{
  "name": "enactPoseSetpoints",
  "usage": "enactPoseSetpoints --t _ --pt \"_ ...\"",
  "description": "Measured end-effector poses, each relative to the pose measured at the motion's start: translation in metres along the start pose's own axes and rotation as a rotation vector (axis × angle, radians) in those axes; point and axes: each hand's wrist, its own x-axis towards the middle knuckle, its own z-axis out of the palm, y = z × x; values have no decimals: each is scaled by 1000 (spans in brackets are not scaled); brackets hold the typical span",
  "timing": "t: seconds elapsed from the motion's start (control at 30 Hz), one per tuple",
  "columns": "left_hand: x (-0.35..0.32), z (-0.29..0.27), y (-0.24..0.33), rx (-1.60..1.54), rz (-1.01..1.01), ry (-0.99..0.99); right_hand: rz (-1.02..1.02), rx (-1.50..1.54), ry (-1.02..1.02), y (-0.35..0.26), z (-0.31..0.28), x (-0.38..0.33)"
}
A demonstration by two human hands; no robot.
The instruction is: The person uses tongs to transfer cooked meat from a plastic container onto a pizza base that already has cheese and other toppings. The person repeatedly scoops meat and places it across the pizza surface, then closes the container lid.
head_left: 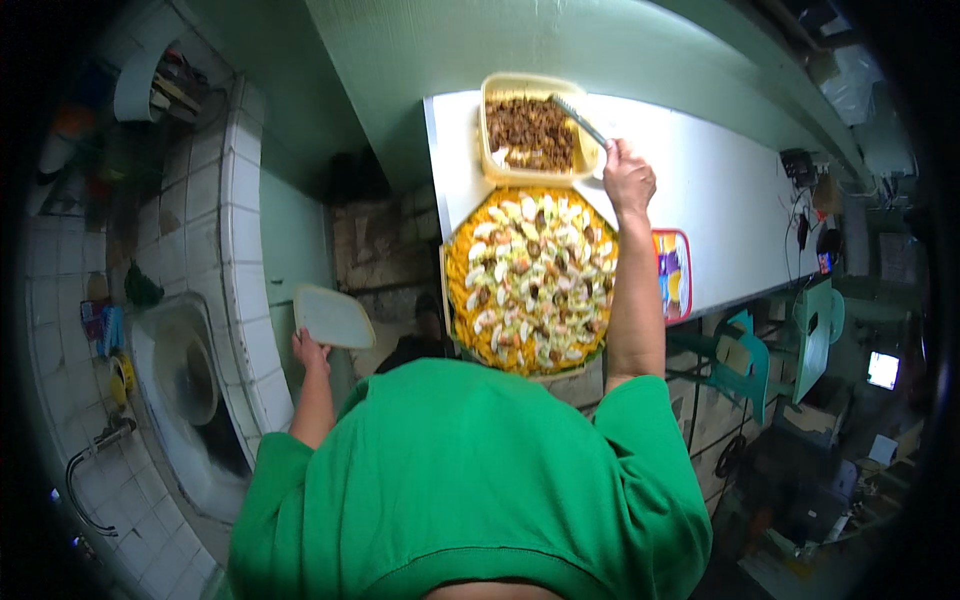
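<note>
My right hand (630, 180) is closed round a slim grey metal utensil (585, 125). The utensil's far end reaches over the rim of a cream plastic container (486, 150), which holds brown chopped, cooked-looking bits (530, 130); the kind of tip cannot be made out. Nearer me lies a large octagonal platter (446, 285) of yellow noodles (470, 235), topped with egg slices, pale shreds and brown pieces. My right forearm passes over its right edge. Low at the left, my left hand (310, 350) grips the edge of a pale, translucent plastic lid (335, 318), away from the table.
The white table (720, 180) runs along a green wall (470, 35). A red-rimmed, colourfully printed lid or tub (673, 275) sits right of the platter. On the left are a tiled counter (235, 210) and a sink (150, 330). Teal chairs (740, 360) stand at the right.
</note>
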Motion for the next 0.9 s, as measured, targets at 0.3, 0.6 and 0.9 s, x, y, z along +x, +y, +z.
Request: enactPoseSetpoints --t 0.3,0.6,0.9 --pt "-29 -21 -17 69 -7 -39 -240 545 -104 75 -64 -187" --pt "-57 -33 -37 242 68 43 -200 421 -191 122 -75 -286" --pt "-71 -37 -43 228 74 1 -367 392 -154 96 -56 -292"
